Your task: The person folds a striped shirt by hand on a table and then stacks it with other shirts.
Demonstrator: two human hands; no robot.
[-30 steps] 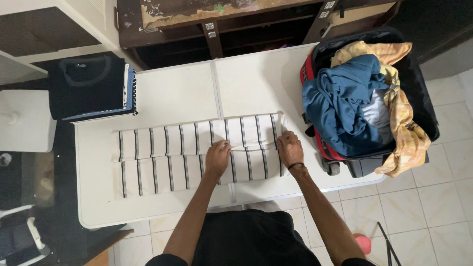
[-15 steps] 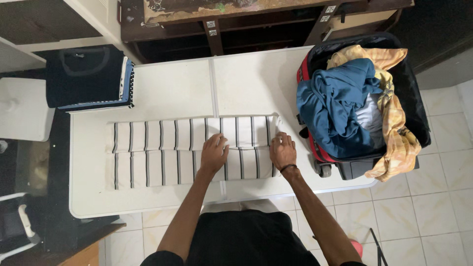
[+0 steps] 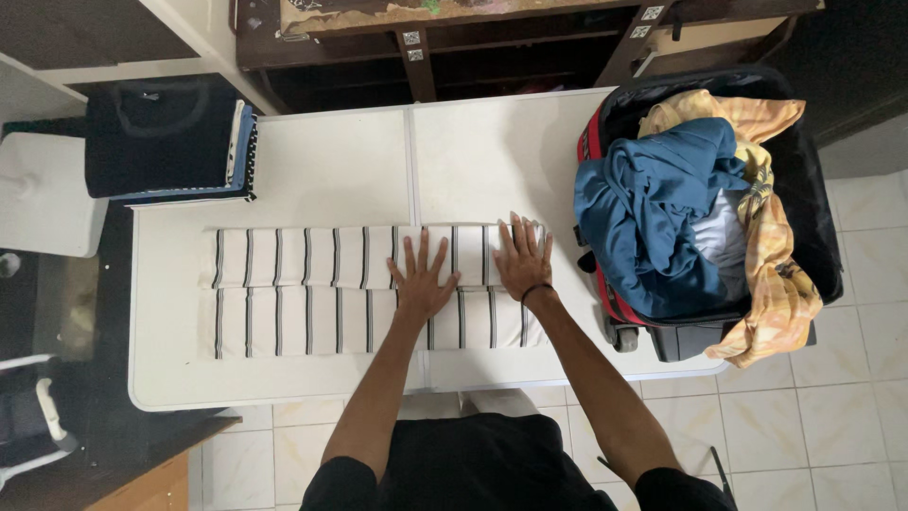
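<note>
A white garment with thin dark stripes (image 3: 303, 289) lies folded into a long band across the white table (image 3: 322, 175). My left hand (image 3: 421, 276) rests flat on it near the middle, fingers spread. Flat on the band's right end lies my right hand (image 3: 523, 257), fingers apart, a dark band on its wrist. Neither hand grips the cloth; both press down on it.
A stack of folded dark and blue clothes (image 3: 170, 151) sits at the table's far left corner. An open suitcase (image 3: 804, 218) at the right holds a blue garment (image 3: 653, 208) and a yellow cloth (image 3: 771, 255). Dark wooden furniture (image 3: 426, 38) stands behind the table.
Both hands went from curled at the fold line to flat with fingers spread, sliding away from me onto the upper half of the striped band.
</note>
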